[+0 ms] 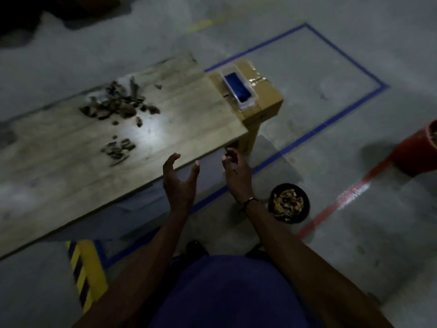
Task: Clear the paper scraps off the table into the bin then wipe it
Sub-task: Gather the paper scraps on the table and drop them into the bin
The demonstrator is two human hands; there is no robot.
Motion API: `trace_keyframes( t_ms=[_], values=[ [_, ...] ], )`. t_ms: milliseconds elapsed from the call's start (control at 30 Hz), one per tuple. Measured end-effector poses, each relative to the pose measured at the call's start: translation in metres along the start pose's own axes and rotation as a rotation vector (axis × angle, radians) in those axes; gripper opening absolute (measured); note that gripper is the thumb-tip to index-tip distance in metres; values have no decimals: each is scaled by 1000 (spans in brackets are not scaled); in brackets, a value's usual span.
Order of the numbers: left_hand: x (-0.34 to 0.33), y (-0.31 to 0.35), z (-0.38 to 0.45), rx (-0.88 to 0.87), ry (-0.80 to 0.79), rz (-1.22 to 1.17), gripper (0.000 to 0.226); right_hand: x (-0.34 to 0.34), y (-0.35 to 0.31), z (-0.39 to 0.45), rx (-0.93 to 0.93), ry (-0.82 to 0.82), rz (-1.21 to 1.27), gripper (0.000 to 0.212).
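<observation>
Dark paper scraps (119, 104) lie in a large heap on the far left part of the wooden table (189, 119), with a smaller heap (118, 150) nearer me. A small black bin (305, 202) holding scraps stands on the floor at my right. My left hand (181, 181) hovers at the table's near edge, fingers spread and loosely curved, holding nothing. My right hand (235, 171) hangs just off the table's right corner, above the floor and to the left of the bin, fingers relaxed and empty.
A cardboard box (267, 95) stands against the table's right end with a clear tray holding a blue cloth (237, 88) on top. A red bucket (418, 152) sits at the far right. Blue and red tape lines mark the floor; a yellow-black striped post (85, 273) is under the table.
</observation>
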State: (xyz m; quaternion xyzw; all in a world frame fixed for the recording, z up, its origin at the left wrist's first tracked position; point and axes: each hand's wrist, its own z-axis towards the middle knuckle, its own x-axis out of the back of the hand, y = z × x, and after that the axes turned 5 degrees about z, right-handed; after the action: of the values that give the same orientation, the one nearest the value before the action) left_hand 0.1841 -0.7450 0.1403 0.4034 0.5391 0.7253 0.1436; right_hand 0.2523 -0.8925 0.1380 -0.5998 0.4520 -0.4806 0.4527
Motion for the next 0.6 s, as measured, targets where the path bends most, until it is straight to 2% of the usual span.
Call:
trace_keyframes(
  t_ms=[267,467,600],
  values=[
    [109,-55,33,114,271,28,73,-111,-20,-4,110,-159,-73,43],
    [148,-84,56,167,407,66,75,-165,-29,16,153,-277,-102,48],
    [161,-97,81,197,440,117,78,-199,-34,43,171,-322,-162,58]
  ],
)
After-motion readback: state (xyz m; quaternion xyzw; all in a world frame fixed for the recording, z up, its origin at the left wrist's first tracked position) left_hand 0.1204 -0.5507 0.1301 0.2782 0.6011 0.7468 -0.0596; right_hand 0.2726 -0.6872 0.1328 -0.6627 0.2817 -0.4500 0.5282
